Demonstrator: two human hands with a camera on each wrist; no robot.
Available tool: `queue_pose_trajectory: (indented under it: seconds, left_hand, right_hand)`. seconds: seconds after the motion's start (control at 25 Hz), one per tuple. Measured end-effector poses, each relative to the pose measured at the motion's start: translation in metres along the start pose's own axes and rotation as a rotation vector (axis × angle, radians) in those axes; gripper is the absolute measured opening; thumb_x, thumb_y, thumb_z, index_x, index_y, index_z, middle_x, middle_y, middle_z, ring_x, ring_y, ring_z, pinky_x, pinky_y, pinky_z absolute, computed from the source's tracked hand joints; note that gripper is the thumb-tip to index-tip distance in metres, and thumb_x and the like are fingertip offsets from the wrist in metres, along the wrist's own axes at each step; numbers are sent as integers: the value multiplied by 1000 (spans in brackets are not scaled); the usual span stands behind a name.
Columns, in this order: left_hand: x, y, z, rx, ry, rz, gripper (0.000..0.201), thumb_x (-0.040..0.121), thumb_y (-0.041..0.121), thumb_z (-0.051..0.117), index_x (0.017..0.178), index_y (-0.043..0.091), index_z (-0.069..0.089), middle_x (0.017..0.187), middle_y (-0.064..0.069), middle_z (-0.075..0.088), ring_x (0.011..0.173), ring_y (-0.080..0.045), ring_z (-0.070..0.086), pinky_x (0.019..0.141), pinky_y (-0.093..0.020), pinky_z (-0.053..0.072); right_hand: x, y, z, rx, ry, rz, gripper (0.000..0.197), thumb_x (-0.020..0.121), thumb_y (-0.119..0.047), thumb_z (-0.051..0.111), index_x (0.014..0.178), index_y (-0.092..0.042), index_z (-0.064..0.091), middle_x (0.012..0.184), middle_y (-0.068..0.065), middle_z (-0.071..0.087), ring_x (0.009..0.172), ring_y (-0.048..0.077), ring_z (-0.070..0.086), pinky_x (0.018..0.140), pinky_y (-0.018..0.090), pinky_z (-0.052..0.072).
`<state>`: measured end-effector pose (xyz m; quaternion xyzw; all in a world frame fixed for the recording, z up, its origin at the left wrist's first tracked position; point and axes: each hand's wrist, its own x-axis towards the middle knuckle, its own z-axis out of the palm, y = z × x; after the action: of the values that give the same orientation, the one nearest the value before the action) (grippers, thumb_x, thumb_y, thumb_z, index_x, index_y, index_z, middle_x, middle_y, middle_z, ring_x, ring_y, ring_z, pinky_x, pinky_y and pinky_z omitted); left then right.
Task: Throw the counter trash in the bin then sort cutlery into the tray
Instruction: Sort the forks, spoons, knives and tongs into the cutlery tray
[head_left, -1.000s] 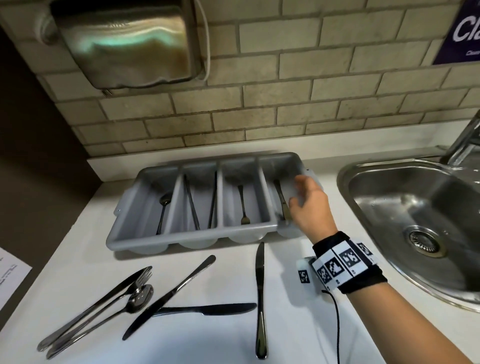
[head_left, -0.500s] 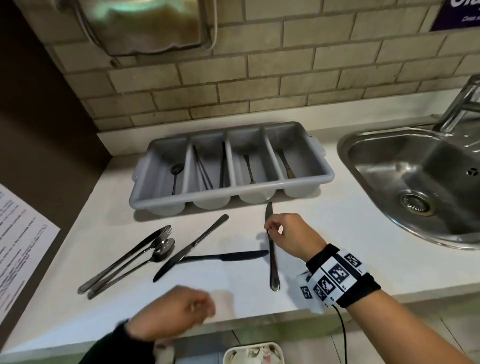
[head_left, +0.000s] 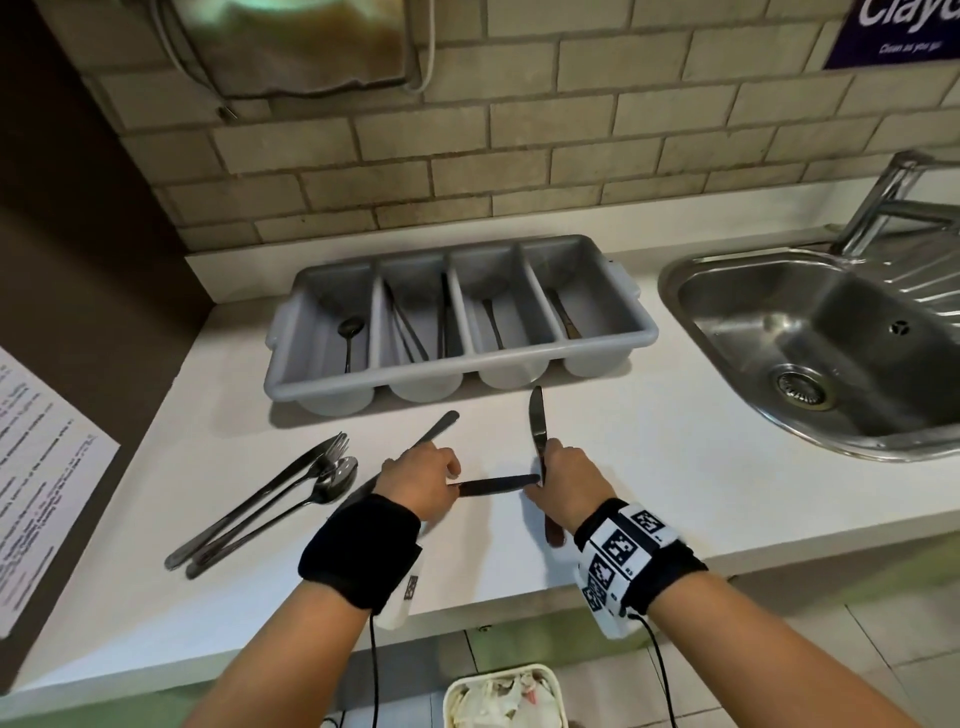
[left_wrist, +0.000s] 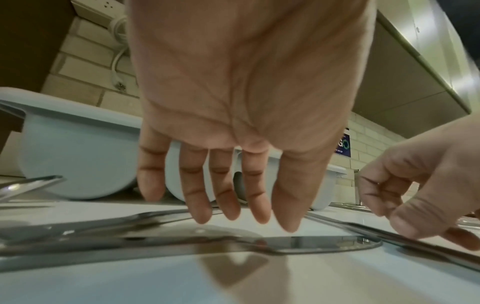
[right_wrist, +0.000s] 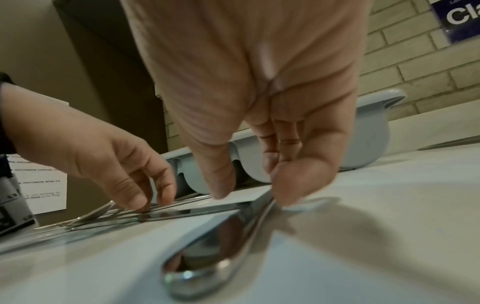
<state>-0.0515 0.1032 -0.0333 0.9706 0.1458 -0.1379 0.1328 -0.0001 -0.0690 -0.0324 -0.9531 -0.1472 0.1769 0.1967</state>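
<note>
Knife (head_left: 536, 428): stiff, thin, slippery steel lying flat on the table (head_left: 675, 467). Right hand (head_left: 563, 480) fingers pinch it mid-length; left hand (head_left: 418, 483) fingers spread, relaxed.

We see a beige brick wall (head_left: 467, 171) behind the white counter (head_left: 675, 467), a steel sink (head_left: 831, 332) with its tap (head_left: 883, 208) at right, a purple sign (head_left: 893, 31) top right, a dark panel (head_left: 78, 260) at left bearing a printed notice (head_left: 36, 483), and a tiled floor (head_left: 831, 649) below.
</note>
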Motion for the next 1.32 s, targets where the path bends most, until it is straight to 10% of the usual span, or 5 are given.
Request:
queue_pose_trajectory:
  seconds: [0.24,0.4,0.88,1.12,1.32]
  left_hand:
    - [5,-1,-2,64,-37,-13,28,86,11,51,110,23,60,125,-1,58,116,-21,56,96,-32,46]
    - [6,11,-9,187,-90,-2,31,89,5,50,119,11,59,130,-8,56,118,-26,57,98,-34,49]
    - [0,20,-4,341,-111,78,32,90,1,44,121,2,50,127,-13,57,117,-29,58,95,-34,47]
    - [-3,14,-4,250,-122,132,33,88,-2,40,120,5,46,123,-14,53,113,-32,57,92,-39,46]
    - [-1,11,-41,-199,34,233,20,89,4,40,105,10,51,92,-15,57,90,-30,59,74,-34,43]
  right_hand:
    - [-2,-2,1,-94,-85,118,12,91,-5,48,86,-3,58,117,17,65,109,29,63,80,30,52]
    - [0,-5,-2,-81,-81,178,39,90,-6,48,55,-13,30,90,12,55,97,29,64,66,27,44]
    - [-6,-4,-7,-170,-61,166,32,95,-4,36,121,1,54,130,16,58,121,28,55,98,28,45]
    - [-22,-1,-16,-65,-93,78,19,90,-4,42,74,-14,44,96,6,58,76,23,51,47,17,32]
    - [-28,-7,-41,346,119,-65,27,90,-2,37,68,-16,29,68,4,44,59,25,47,51,33,41]
